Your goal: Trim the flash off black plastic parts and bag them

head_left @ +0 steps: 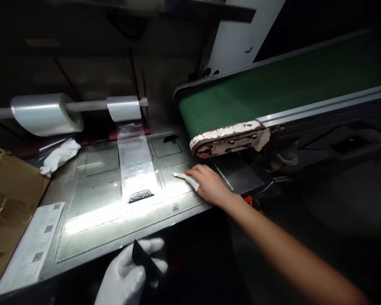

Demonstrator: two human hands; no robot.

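My left hand [131,269], in a white glove, is closed on a thin black piece [144,260] in front of the table's near edge. The piece is held between thumb and fingers; its full shape is partly hidden. My right hand [209,182] is bare and rests at the right side of the metal tabletop [95,237]. Its fingers are curled round a slim stick-like thing with a white tip [181,176], partly wrapped in white. A strip of clear film [135,156] runs down onto the tabletop. At its lower end lies a small dark-edged shiny piece [141,195].
A large film roll [38,114] and a narrow roll [123,108] hang on a bar at the back left. A green conveyor belt [257,97] stands at the right. A cardboard box [12,212], a printed sheet [34,250] and a crumpled white glove or cloth [60,156] lie at left.
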